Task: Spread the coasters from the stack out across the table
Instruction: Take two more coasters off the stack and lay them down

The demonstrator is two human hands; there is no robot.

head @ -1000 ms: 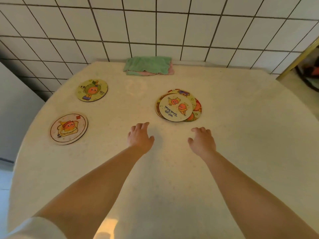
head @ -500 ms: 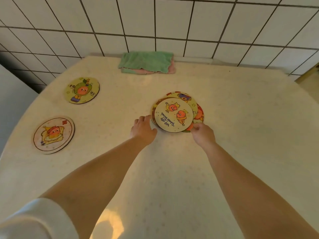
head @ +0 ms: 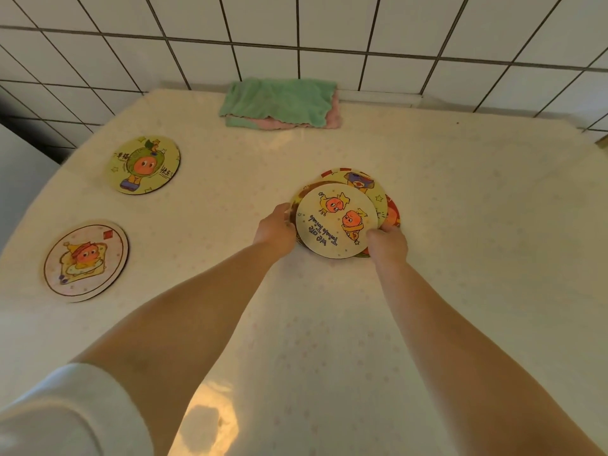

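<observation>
White square wall tiles (head: 329, 24) back a pale, speckled worktop (head: 329, 324), with a folded green and pink cloth (head: 279, 105) lying at its far edge. Near the middle sits the stack of coasters (head: 345, 215), loosely fanned; the top coaster (head: 335, 223) is round and cream, with two orange cartoon figures and blue handwriting. The left hand (head: 274, 230) touches the stack's left edge and the right hand (head: 388, 245) its near right edge; whether either grip is clamped on a coaster, I cannot tell. Well apart to the left lie a green-figure coaster (head: 144, 164) and a pale pink coaster (head: 85, 260), both flat
</observation>
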